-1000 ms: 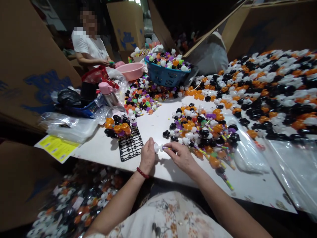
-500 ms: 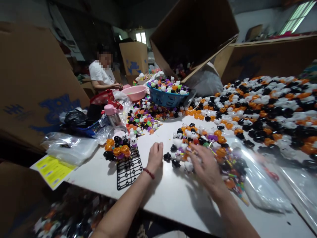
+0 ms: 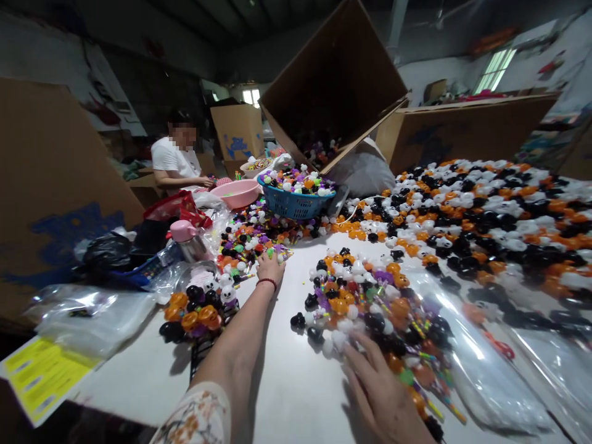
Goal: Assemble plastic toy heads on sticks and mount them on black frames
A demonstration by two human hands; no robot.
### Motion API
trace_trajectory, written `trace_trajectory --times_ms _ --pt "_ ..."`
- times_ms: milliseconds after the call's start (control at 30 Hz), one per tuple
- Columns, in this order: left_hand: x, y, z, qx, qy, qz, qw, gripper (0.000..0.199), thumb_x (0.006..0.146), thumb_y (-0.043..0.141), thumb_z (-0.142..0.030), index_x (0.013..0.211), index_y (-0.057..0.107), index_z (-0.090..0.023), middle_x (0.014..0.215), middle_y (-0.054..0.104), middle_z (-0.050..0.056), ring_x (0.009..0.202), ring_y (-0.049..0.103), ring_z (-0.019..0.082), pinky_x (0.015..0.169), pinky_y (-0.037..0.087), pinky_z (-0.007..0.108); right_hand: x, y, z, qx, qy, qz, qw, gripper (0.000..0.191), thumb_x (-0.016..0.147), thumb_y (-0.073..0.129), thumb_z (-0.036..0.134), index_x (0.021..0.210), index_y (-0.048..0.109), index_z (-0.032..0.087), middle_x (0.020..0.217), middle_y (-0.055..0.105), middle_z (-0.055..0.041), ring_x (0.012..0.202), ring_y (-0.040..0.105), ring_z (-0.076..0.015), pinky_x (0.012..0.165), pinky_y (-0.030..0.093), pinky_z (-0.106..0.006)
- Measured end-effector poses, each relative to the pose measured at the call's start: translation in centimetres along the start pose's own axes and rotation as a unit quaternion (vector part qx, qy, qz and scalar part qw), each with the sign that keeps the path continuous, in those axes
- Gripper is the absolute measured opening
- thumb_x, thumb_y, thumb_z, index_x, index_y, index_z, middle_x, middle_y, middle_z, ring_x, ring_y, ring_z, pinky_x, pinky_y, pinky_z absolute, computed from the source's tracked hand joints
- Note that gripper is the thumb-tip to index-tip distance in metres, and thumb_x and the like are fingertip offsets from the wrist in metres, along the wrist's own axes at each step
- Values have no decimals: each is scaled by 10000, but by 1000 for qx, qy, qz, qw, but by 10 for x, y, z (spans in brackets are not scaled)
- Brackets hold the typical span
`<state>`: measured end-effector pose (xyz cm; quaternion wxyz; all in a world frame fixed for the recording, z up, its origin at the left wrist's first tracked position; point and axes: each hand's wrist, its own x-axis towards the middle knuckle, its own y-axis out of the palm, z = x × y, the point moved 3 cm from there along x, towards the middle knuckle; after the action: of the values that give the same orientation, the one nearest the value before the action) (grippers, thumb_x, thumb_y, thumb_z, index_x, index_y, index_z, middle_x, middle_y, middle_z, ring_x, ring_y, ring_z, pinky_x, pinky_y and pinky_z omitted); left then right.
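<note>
My left hand (image 3: pixel 271 269), with a red bead bracelet at the wrist, reaches to the near edge of a heap of small colourful pieces (image 3: pixel 240 246). Its fingertips are among them, too small to tell what they hold. My right hand (image 3: pixel 377 388) has its fingers spread at the near side of a pile of orange, black, white and purple toy heads with striped sticks (image 3: pixel 340 302). Left of my left forearm, a cluster of orange, black and white figures (image 3: pixel 197 314) stands on a black grid rack (image 3: pixel 200 354), partly hidden by the arm.
A blue basket (image 3: pixel 296 203) of small pieces and a pink basin (image 3: pixel 237 193) stand behind. A tilted carton (image 3: pixel 333 80) leans above. Clear plastic bags (image 3: pixel 481 364) lie at right, beyond them many toy heads. A pink-lidded flask (image 3: pixel 187 240) is at left. A person (image 3: pixel 173 160) sits behind.
My left hand has moved forward and left to the colourful heap. My right hand has drawn back toward the near side of the pile. The camera view has shifted.
</note>
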<state>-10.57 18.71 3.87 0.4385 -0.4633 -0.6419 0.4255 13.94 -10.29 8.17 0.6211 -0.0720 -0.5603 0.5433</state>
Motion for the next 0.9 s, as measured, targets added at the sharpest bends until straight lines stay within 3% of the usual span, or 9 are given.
trace_trajectory --times_ms 200,367,467,533,633,700,800,833,900 --pt "-52 -6 -1 9 61 10 998 352 902 538 -333 1227 612 -222 1303 494 164 1210 426 348 921 471 439 18 37 24 41 -35 39 998 290 948 443 152 1188 600 201 1264 628 -180 1015 717 -259 795 651 -361" --pt "-98 -9 9 -8 91 6 996 381 906 523 -230 1282 587 -225 1310 482 153 1234 451 316 999 450 432 25 62 40 43 -36 96 994 245 908 480 116 1110 610 166 1260 624 -186 998 709 -267 813 636 -395" --pt "-111 -16 18 -79 99 -37 991 497 886 512 -161 1380 500 -220 1396 425 153 1266 477 280 1063 426 406 25 63 45 50 -25 125 991 251 912 490 113 1129 610 151 1285 610 -192 1008 697 -270 832 625 -411" --pt "-117 -27 23 -128 95 -78 984 431 884 508 -176 1314 539 -192 1378 441 155 1244 511 260 1054 437 376 25 61 45 49 -19 123 991 299 910 488 96 1182 603 144 1300 603 -194 1064 669 -279 873 608 -427" --pt "-131 -51 19 -185 74 -93 976 190 903 503 -290 997 636 -194 1072 615 115 997 611 240 907 493 357 31 59 46 31 -38 95 994 456 887 496 63 1333 546 146 1329 598 -188 1198 586 -302 981 546 -478" --pt "-147 -69 11 -232 47 -67 969 253 916 482 -414 830 618 -218 786 631 51 763 598 217 761 491 337 37 58 47 4 -61 69 996 568 881 500 59 1438 467 164 1395 567 -173 1321 483 -321 1059 471 -517" --pt "-178 -85 -9 -350 71 35 933 399 922 423 -536 786 625 -221 701 646 27 674 577 194 691 474 313 47 56 51 -55 -89 18 994 602 920 490 106 1506 385 201 1489 494 -141 1433 335 -326 1118 368 -533" --pt "-189 -88 -15 -411 88 65 905 415 903 444 -570 849 647 -212 776 682 40 745 610 203 727 491 315 50 55 54 -71 -100 7 992 586 940 487 136 1511 375 204 1494 486 -141 1422 346 -319 1121 353 -528" --pt "-205 -89 -20 -516 41 88 851 513 854 484 -652 998 658 -192 879 711 60 825 648 223 750 524 327 54 54 58 -91 -117 11 989 567 965 484 194 1517 353 191 1429 534 -154 1301 466 -299 1100 358 -525"
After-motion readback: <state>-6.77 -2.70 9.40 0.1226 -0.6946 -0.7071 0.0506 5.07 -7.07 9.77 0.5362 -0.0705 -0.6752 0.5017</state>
